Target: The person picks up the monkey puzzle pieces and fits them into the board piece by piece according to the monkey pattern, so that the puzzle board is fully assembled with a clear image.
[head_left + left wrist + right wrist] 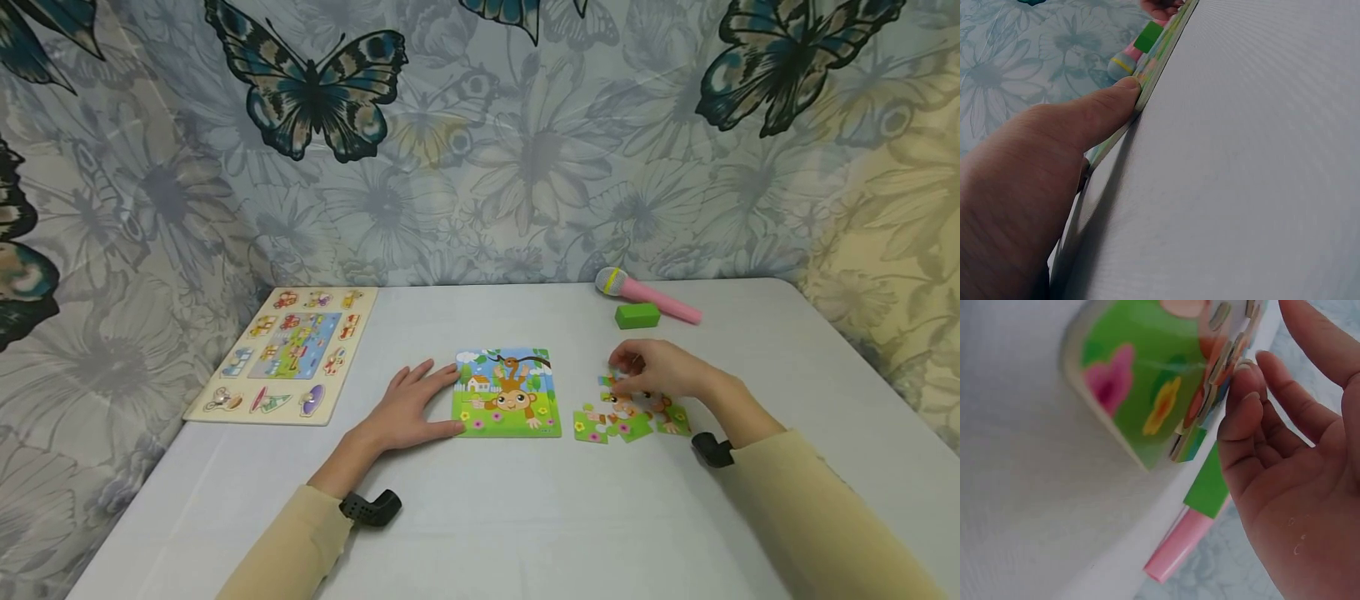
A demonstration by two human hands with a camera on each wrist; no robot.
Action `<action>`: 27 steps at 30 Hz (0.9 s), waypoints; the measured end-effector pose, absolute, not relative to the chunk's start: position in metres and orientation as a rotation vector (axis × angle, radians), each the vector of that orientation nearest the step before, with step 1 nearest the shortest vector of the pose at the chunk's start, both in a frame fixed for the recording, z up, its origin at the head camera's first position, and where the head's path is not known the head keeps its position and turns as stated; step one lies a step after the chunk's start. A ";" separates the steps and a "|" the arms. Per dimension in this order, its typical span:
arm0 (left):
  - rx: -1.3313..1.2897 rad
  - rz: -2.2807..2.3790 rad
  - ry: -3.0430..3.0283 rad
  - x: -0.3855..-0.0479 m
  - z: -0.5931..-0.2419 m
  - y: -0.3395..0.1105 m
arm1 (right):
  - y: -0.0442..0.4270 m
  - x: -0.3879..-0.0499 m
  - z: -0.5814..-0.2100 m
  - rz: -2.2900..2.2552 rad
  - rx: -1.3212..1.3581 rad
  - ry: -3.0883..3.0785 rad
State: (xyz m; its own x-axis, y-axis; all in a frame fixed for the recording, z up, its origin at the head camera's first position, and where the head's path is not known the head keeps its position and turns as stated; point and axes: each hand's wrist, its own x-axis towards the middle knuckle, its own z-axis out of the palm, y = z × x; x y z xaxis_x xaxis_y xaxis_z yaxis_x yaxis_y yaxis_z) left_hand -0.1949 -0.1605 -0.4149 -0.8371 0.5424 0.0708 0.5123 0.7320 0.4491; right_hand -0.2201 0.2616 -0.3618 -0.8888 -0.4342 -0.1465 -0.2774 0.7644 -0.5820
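A square puzzle board (pixel 506 425) with a monkey hanging from a branch lies flat on the white table. My left hand (pixel 408 410) rests at its left edge, fingers spread, the thumb (pixel 1100 112) on the lower left corner. To the right of the board lies a cluster of loose puzzle pieces (pixel 592 429) with green grass, flowers and parts of animals. Over them is my right hand (pixel 663 368), its fingers bent and the thumb apart from them. In the right wrist view the fingertips (pixel 1241 412) are close by the pieces; no piece shows between them.
A larger wooden picture board (pixel 352 342) lies at the table's left side. Behind the loose pieces are a green block (pixel 637 316) and a pink toy microphone (pixel 660 302). A butterfly-patterned cloth (pixel 480 208) hangs at the table's back edge.
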 end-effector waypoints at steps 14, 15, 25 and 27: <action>0.880 0.728 2.867 -0.196 -0.417 -0.160 | 0.257 -0.221 -0.365 -0.825 -0.612 2.671; 0.880 0.727 2.868 -0.196 -0.417 -0.160 | 0.257 -0.221 -0.365 -0.830 -0.611 2.672; 0.870 0.727 2.864 -0.196 -0.417 -0.160 | 0.261 -0.221 -0.361 -0.914 -0.649 2.674; 0.869 0.729 2.864 -0.195 -0.417 -0.160 | 0.263 -0.222 -0.359 -0.955 -0.678 2.642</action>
State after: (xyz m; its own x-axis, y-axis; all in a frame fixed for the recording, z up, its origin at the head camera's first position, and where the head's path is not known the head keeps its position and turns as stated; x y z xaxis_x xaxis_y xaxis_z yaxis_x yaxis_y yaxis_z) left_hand -0.1955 -0.1604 -0.4175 -0.8392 0.5384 0.0765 0.5095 0.7292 0.4568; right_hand -0.2223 0.2625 -0.3587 -0.8603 -0.5043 -0.0750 -0.3398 0.6769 -0.6529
